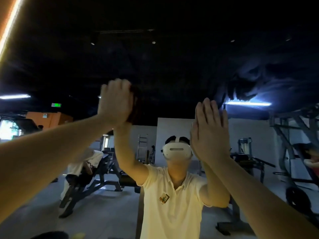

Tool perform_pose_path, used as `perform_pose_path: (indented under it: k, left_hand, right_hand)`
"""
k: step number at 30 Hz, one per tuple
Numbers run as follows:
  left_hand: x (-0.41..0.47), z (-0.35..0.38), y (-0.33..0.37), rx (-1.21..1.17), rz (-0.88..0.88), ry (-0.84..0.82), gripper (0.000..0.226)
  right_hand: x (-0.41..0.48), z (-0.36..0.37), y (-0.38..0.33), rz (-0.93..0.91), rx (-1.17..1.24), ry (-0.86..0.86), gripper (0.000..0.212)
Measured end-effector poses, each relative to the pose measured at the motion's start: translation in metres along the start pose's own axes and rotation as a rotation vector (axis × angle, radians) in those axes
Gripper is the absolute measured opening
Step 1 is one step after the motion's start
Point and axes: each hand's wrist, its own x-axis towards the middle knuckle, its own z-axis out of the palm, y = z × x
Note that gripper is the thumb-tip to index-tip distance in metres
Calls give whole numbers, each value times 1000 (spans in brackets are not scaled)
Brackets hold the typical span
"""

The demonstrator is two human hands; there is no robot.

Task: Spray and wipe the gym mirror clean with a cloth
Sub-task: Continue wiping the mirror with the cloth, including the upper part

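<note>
The wiping looks only part done: the left hand [115,100] presses a dark cloth [134,106] on the mirror [172,66], its fingers maybe bent, I cannot tell, the right hand [209,130] lies flat and empty beside it, and cloudy smears [250,81] show up high on the right.

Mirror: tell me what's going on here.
A person stands facing the gym mirror, partway through wiping it. The left hand holds a dark cloth against the glass, raised high. The right hand rests flat on the mirror lower down, fingers straight, holding nothing. A weight bench shows in the reflection.
</note>
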Motion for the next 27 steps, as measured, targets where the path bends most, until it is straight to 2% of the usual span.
perform_pose_path:
  k: [2,4,7,10,13,17,19,23,27]
  left_hand:
    - [10,1,8,-23,-245,78,31]
    - [-1,4,48,-85,-274,123,30]
    - [-38,4,126,-256,-53,109,31]
    - [-70,5,188,-285,88,70,30]
    - [-99,6,215,-257,252,61,27]
    - [-122,6,196,-276,465,47,24]
    - [-135,5,169,-242,500,27,25]
    - [-153,1,100,-206,352,-12,28]
    - [-167,-2,12,-111,35,-59,31]
  right_hand:
    - [-5,0,0,-17,7,-16,65]
    - [-11,-1,5,-52,6,-28,67]
    - [-39,-7,22,-26,0,15,68]
    - [-84,-12,43,53,-33,11,66]
    - [-115,-8,54,27,-63,-48,64]
    - [-116,-9,53,29,-38,-103,64]
    - [-115,-12,48,57,-30,-124,64]
    - [-118,-13,17,116,-22,-127,65]
    - [-127,-6,0,144,8,-116,66]
